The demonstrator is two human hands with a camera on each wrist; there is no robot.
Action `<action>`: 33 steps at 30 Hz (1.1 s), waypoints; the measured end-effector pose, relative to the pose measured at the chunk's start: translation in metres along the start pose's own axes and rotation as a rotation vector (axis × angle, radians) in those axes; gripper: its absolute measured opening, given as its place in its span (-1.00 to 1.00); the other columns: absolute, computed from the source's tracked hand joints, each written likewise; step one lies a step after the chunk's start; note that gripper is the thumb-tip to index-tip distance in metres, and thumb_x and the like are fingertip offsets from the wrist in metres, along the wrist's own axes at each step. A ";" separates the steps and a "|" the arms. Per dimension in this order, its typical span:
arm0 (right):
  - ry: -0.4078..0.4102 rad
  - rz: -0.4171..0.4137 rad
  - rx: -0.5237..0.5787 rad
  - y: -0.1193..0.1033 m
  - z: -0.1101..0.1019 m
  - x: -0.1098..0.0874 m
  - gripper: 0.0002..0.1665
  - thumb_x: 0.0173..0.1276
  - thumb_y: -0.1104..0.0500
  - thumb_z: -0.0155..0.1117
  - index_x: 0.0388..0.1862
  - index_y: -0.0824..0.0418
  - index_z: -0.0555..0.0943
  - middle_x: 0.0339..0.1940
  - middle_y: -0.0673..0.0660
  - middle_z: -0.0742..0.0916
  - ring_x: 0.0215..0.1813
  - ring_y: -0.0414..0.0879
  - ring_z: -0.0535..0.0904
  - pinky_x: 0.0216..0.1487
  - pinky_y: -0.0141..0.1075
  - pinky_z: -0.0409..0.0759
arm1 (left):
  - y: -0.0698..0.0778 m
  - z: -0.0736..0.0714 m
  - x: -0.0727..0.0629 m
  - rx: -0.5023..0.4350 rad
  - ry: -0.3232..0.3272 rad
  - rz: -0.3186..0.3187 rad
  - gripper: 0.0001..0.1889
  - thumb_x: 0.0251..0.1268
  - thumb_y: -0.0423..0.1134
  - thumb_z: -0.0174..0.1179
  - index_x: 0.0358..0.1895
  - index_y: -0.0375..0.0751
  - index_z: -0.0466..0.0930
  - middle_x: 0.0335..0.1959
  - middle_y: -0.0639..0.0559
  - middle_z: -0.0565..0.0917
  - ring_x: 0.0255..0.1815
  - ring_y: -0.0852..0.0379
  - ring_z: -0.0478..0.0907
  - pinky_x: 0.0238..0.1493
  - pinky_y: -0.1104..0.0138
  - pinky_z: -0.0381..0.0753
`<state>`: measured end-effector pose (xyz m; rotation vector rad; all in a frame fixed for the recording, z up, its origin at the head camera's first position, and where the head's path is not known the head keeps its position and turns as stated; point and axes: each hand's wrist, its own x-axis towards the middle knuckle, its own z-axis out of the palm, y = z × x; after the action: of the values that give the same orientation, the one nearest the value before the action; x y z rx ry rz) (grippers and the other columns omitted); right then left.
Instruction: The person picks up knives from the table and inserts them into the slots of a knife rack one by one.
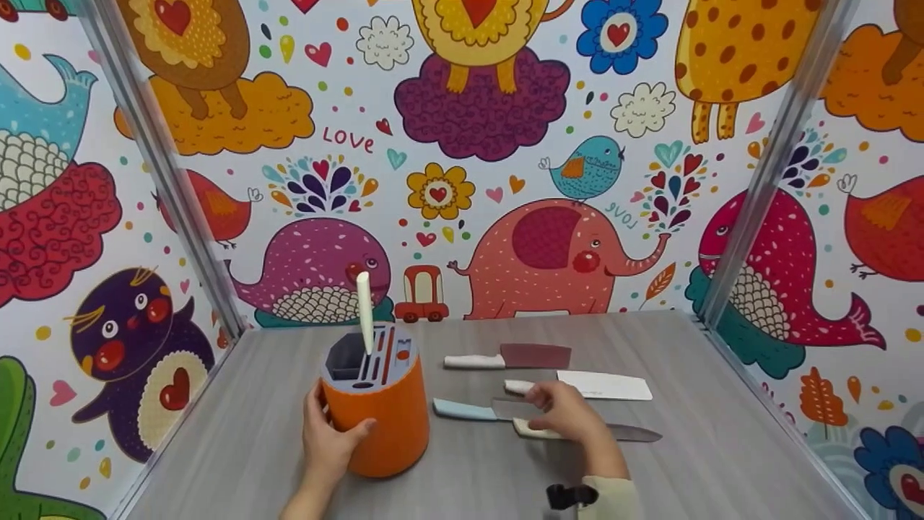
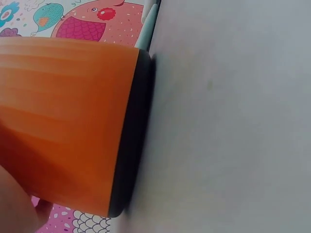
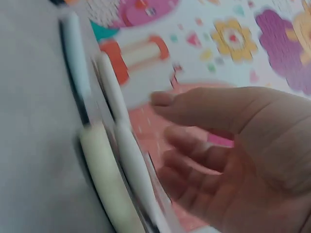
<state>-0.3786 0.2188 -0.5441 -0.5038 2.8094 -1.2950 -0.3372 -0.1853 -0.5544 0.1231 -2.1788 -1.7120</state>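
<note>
My left hand (image 1: pixel 328 437) grips the orange knife block (image 1: pixel 390 433) low on its left side, thumb across the front. One cream handle (image 1: pixel 365 314) sticks up from the block's grey slotted top. Over the knives hovers my right hand (image 1: pixel 567 415), fingers loosely bent and nothing between them in the right wrist view. Below it lies a cream-handled knife (image 1: pixel 635 433) with a long pointed blade. Close by are a blue-handled knife (image 1: pixel 465 410), partly hidden by the hand, and a white-bladed cleaver (image 1: pixel 613 386). Farther back lies a white-handled cleaver (image 1: pixel 538 355) with a reddish-looking blade.
The grey wood-grain table (image 1: pixel 253 412) is bounded by walls printed with cartoon animals (image 1: pixel 548 253). Metal corner posts (image 1: pixel 170 173) stand at the back left and back right. The knives lie to the right of the block.
</note>
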 end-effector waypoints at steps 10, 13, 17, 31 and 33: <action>-0.200 0.108 0.062 0.033 -0.033 -0.019 -0.53 -0.14 0.55 0.52 -0.20 0.33 0.61 -0.36 0.09 0.64 -0.32 -0.09 0.48 -0.34 -0.25 0.47 | -0.003 0.020 0.000 0.007 -0.019 -0.018 0.19 0.21 0.02 0.59 0.71 -0.20 -0.09 0.67 -0.26 0.16 0.60 -0.27 0.23 0.67 -0.21 0.22; -0.196 0.136 0.040 0.035 -0.030 -0.021 -0.52 -0.14 0.61 0.44 -0.20 0.31 0.63 -0.35 0.10 0.65 -0.33 -0.08 0.48 -0.36 -0.26 0.46 | -0.003 0.021 -0.002 0.011 -0.010 -0.006 0.18 0.21 0.00 0.59 0.70 -0.21 -0.07 0.66 -0.28 0.18 0.59 -0.28 0.24 0.67 -0.22 0.23; -0.155 0.145 0.018 0.033 -0.029 -0.023 -0.50 -0.16 0.66 0.39 -0.22 0.29 0.65 -0.35 0.13 0.66 -0.33 -0.07 0.49 -0.37 -0.26 0.46 | -0.002 0.023 0.000 0.017 -0.006 0.021 0.15 0.22 -0.01 0.59 0.69 -0.22 -0.04 0.65 -0.27 0.20 0.58 -0.27 0.26 0.66 -0.22 0.24; -0.019 0.067 -0.091 0.020 -0.004 -0.014 -0.57 -0.10 0.68 0.16 -0.34 0.28 0.67 -0.44 0.12 0.68 -0.40 -0.13 0.47 -0.43 -0.28 0.46 | 0.000 0.000 0.001 0.005 0.000 -0.007 0.18 0.23 -0.05 0.58 0.72 -0.21 -0.11 0.68 -0.29 0.14 0.63 -0.29 0.18 0.69 -0.23 0.16; 0.007 0.062 -0.117 0.019 -0.004 -0.015 -0.57 -0.13 0.68 0.15 -0.37 0.28 0.66 -0.45 0.12 0.66 -0.40 -0.13 0.46 -0.42 -0.27 0.47 | 0.001 -0.002 -0.001 0.013 -0.015 -0.043 0.20 0.27 0.02 0.55 0.74 -0.17 -0.16 0.70 -0.28 0.10 0.64 -0.28 0.14 0.70 -0.23 0.14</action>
<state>-0.3708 0.2377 -0.5573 -0.4117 2.8941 -1.1298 -0.3356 -0.1866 -0.5537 0.1620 -2.2135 -1.7280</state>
